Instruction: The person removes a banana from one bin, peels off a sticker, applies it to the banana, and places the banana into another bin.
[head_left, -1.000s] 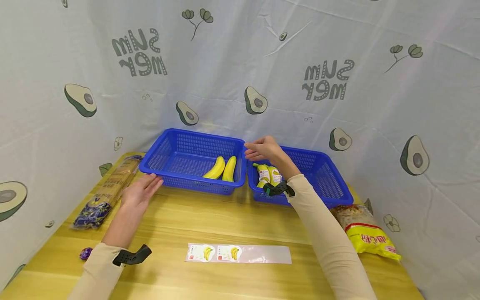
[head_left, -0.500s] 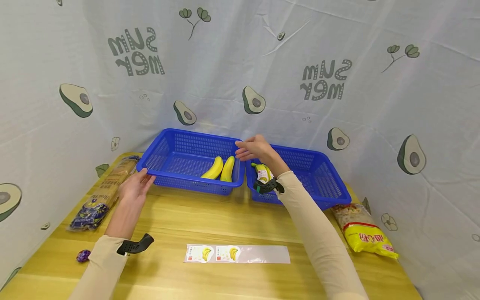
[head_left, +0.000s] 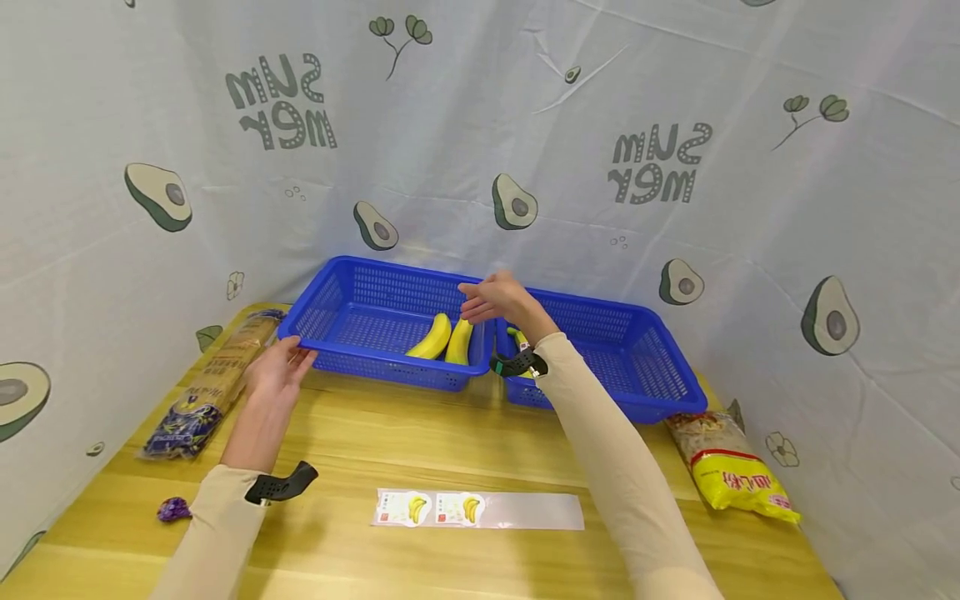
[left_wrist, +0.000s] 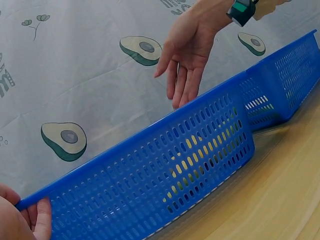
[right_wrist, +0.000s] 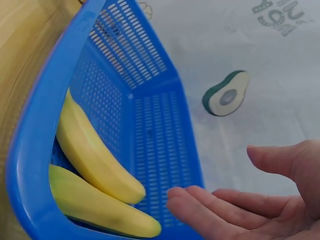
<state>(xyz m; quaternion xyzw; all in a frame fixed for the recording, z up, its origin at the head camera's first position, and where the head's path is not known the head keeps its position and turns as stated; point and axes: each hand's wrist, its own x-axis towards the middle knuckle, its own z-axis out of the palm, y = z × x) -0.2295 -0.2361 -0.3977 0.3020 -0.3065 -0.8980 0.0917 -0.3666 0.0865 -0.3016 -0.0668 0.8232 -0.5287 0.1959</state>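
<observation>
My left hand [head_left: 273, 375] holds the front left corner of the left blue basket [head_left: 367, 364]; in the left wrist view its fingers [left_wrist: 43, 220] wrap the basket's rim. Two yellow bananas [head_left: 431, 337] lie side by side at that basket's right end. Above them hovers my right hand [head_left: 495, 298], holding nothing, its fingers extended and thumb apart in the right wrist view. The right blue basket [head_left: 652, 375] stands beside the first, and a labelled banana [head_left: 517, 337] in it is mostly hidden behind my right wrist.
A strip with two banana stickers [head_left: 468, 508] lies at the front of the wooden table [head_left: 337, 450]. Long noodle packs [head_left: 217, 383] lie left, near a small purple item [head_left: 174, 509]. A yellow-and-clear food bag [head_left: 731, 467] lies right. Patterned cloth [head_left: 450, 125] hangs behind.
My right hand has moved left, from the gap between the baskets to above the left basket's right end. My left hand has shifted slightly left along the rim toward the corner.
</observation>
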